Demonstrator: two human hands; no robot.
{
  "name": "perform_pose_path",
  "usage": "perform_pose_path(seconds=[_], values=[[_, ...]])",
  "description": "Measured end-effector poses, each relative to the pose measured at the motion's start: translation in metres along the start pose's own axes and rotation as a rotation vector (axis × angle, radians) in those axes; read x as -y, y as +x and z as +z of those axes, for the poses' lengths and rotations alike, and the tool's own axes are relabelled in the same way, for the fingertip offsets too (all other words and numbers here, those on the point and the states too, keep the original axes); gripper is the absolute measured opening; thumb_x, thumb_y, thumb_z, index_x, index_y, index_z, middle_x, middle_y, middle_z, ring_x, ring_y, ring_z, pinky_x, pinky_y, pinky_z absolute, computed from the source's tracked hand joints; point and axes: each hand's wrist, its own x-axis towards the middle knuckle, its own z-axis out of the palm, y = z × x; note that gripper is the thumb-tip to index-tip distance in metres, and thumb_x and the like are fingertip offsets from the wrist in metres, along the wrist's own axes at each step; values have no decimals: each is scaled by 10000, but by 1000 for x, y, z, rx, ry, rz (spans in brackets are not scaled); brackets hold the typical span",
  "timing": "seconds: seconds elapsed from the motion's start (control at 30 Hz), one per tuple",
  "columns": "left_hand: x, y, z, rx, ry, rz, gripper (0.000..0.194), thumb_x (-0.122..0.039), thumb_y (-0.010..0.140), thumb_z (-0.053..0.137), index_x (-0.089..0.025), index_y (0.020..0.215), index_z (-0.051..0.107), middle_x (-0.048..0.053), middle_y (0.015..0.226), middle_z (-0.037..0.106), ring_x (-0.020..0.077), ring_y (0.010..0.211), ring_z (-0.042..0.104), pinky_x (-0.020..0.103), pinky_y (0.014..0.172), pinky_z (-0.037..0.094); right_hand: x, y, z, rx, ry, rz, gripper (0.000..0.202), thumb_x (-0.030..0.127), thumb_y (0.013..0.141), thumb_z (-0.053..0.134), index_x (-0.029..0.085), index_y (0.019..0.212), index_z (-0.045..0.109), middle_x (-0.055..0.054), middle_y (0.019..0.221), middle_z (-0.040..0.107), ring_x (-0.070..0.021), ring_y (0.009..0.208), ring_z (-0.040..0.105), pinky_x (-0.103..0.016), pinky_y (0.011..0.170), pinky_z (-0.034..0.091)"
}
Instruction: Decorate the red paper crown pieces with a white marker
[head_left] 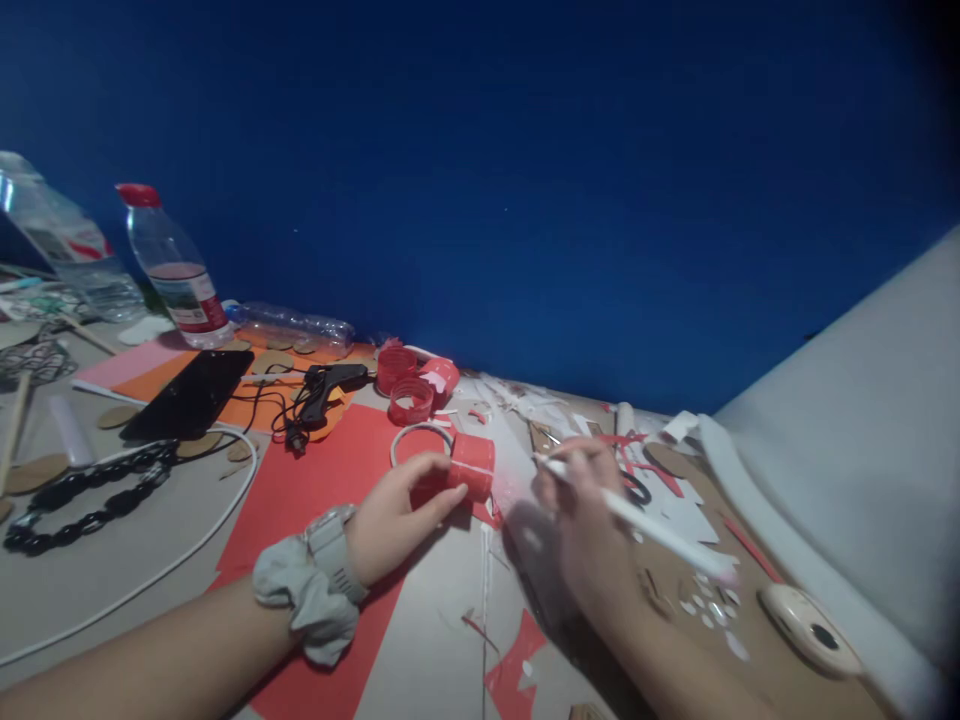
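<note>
Between the thumb and fingers of my left hand (405, 510) is a small red paper cylinder (474, 466) with a pale line across it. Its far left side is partly hidden by my fingers. My right hand (592, 520) is closed around a white pen (660, 530), whose tip points left toward the cylinder without touching it. The pen's far end looks pinkish and is blurred. Just behind my left fingers stands a white-rimmed ring (420, 428). Beyond it are more red rings (410, 400). Under my left arm lies a red sheet (300, 530).
To the left lie a hot glue gun (326, 390), a black phone (191, 393), a beaded bracelet (97, 500) and a white cable (225, 515). Plastic bottles (180, 275) stand behind them. Paper scraps (517, 660), scissors (636, 488) and a cream oval device (810, 628) lie right. A blue wall (480, 200) rises behind.
</note>
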Motion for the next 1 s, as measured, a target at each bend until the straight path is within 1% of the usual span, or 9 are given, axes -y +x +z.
perform_pose_path(seconds=[0.03,0.1,0.2,0.33,0.47,0.6,0.77,0.87,1.0], values=[[-1,0,0,18,-1,-24,194,-347,941,529,-161,977,572,82,951,679,212,902,669,385,836,538,-7,2,2,-14,69,76,162,403,982,496,260,1041,544,37,706,569,-107,550,540,-205,477,465],[-2,1,1,50,13,-55,182,-332,916,561,-154,952,571,72,914,676,206,854,670,363,786,544,-16,1,5,-6,243,266,189,444,919,583,276,979,520,57,625,516,-118,516,521,-202,452,429],[-4,1,2,93,52,-69,167,-308,872,603,-148,914,583,77,912,666,217,860,652,375,800,530,-20,-3,1,65,368,319,312,528,879,588,217,876,577,8,669,576,-135,568,543,-226,494,442],[-5,-2,3,150,108,-66,165,-312,865,603,-162,933,612,67,913,667,213,860,637,369,816,524,-27,-6,-13,126,282,193,317,497,944,504,212,820,563,38,602,510,-104,504,440,-208,476,360],[-10,-3,2,195,158,-75,239,-375,901,574,-174,1011,643,71,954,672,220,910,625,378,858,509,-31,-12,-19,192,-18,35,254,400,973,504,219,798,541,26,719,542,-123,643,497,-238,594,399],[-11,-3,1,214,150,-56,274,-399,915,569,-188,1065,658,77,1024,681,225,951,630,387,878,501,-21,-15,-15,163,-121,-79,113,326,944,547,248,863,548,25,755,567,-143,672,538,-272,620,427],[-4,-7,1,68,257,-2,270,-375,883,603,-193,1074,665,78,1043,710,237,970,653,403,894,518,-8,-10,-11,165,-174,-198,69,248,925,570,254,858,585,22,726,568,-143,659,564,-280,608,431],[0,-9,1,-42,281,45,263,-347,861,617,-207,1074,684,76,1043,726,236,965,668,397,890,538,-10,-5,-13,151,-222,-304,68,204,911,593,263,907,626,8,829,591,-146,755,584,-287,686,442],[0,-9,1,-74,295,69,247,-310,842,638,-206,1061,687,85,1051,720,238,973,668,390,883,545,-19,-5,-16,213,-164,-248,110,237,961,533,278,970,634,10,871,609,-144,794,591,-290,733,441]])
